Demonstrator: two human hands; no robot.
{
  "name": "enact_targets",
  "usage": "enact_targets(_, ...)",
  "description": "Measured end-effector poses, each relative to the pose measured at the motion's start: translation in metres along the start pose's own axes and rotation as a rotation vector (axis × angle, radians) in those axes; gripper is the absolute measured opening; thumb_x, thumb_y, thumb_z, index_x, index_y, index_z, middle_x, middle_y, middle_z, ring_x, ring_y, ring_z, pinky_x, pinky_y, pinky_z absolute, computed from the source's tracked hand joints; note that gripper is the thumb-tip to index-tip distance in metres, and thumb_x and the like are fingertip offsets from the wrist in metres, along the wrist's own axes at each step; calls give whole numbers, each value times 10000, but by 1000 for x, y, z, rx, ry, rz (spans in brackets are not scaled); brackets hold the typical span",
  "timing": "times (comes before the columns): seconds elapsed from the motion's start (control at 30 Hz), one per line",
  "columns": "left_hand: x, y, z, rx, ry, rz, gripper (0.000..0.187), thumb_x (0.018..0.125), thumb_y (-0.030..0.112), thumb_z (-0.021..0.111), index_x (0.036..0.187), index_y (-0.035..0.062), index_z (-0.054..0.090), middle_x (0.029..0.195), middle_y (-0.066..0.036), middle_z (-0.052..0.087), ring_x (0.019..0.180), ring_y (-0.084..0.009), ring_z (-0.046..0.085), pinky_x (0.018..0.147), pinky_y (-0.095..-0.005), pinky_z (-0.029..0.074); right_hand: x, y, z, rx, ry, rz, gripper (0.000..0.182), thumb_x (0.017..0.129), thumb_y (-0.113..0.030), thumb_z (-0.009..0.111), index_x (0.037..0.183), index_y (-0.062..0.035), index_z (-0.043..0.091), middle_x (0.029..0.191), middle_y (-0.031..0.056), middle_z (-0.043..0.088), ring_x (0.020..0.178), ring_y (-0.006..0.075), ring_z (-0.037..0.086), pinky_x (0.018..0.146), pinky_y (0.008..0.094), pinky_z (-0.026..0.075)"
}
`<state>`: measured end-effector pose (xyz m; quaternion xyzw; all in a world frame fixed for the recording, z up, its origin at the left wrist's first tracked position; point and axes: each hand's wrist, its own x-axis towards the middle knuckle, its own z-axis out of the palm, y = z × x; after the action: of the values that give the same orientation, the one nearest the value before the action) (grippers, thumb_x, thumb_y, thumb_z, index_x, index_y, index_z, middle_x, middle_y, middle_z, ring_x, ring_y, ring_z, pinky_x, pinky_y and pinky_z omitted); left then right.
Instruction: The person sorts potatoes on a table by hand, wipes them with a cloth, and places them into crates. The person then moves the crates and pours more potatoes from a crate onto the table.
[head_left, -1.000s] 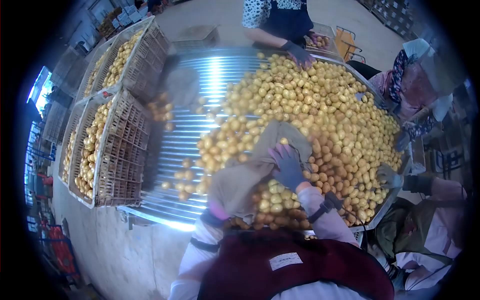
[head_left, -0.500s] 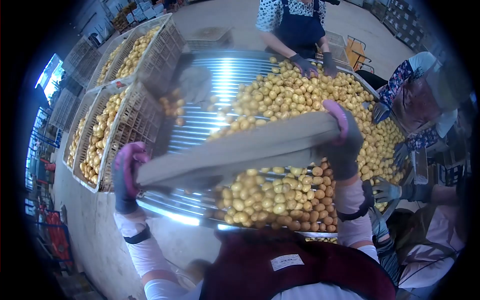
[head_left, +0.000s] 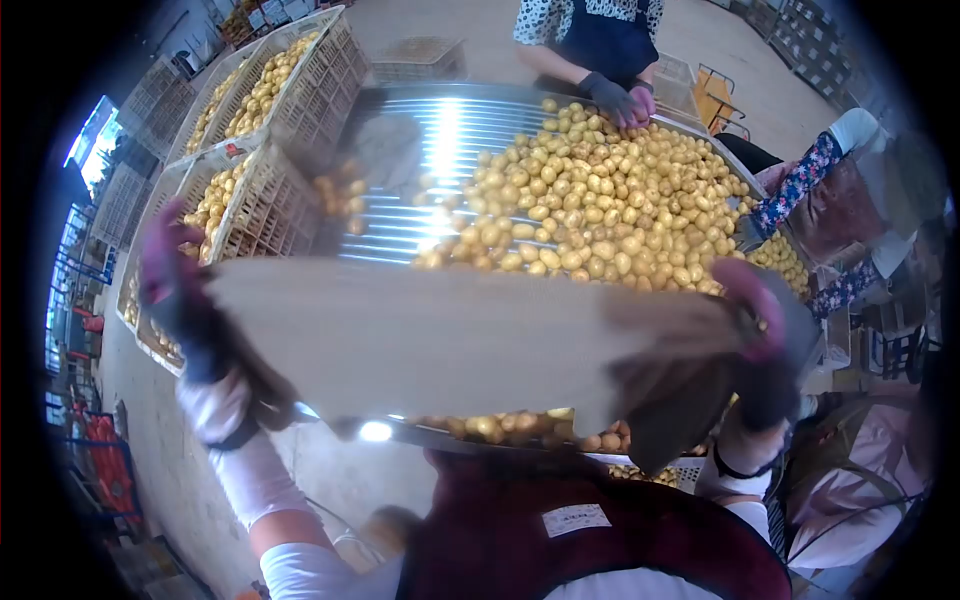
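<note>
A wide grey-brown cloth point(head_left: 430, 330) is stretched between my two gloved hands, above the near side of the metal roller table point(head_left: 400, 220). My left hand point(head_left: 185, 300), in a dark glove with purple fingers, is closed on the cloth's left end, in front of the crates. At its right end my right hand point(head_left: 775, 320), gloved alike, grips the cloth; motion blurs both hands. A darker fold hangs down below the right hand. Beyond the cloth lies a heap of yellow potatoes point(head_left: 620, 210), and more show under its lower edge.
Plastic crates point(head_left: 265, 205) full of potatoes stand on the left. Across the table a person in a dark apron point(head_left: 605, 45) has gloved hands point(head_left: 620, 100) at the heap's far edge. Other workers are on the right, one in a floral sleeve point(head_left: 800, 185).
The cloth has spread wider and hangs lower in front. My left hand has moved left, my right hand right and down. The person opposite has drawn both hands together.
</note>
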<state>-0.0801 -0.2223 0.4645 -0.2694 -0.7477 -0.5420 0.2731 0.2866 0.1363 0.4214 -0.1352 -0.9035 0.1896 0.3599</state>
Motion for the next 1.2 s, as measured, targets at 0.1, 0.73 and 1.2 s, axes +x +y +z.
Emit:
enact_targets(0.1,-37,-103,79,442,-149,474,335,1048,269,529,1292,71,643,930,-20,661,740,-55,587,643,-196,472,-14,42,64,68,-216,172,639,767,-161,765,1371,-96,566,1242,157,599,1129,323,583,948,401,483)
enact_targets(0.73,-281,-254,306,508,-964,-14,422,978,404,483,925,41,693,771,-180,692,633,-428,643,634,-566,513,-46,163,353,-246,-308,246,818,876,-448,627,1525,-41,339,1550,197,358,1456,427,279,1175,554,233)
enact_targets(1.2,-289,-109,300,558,-1421,174,690,897,398,617,1461,42,438,1426,-185,494,1343,-442,418,1136,-741,125,-125,140,256,-64,-574,259,687,857,-320,602,1468,-55,432,1457,165,442,1328,405,396,1108,565,291)
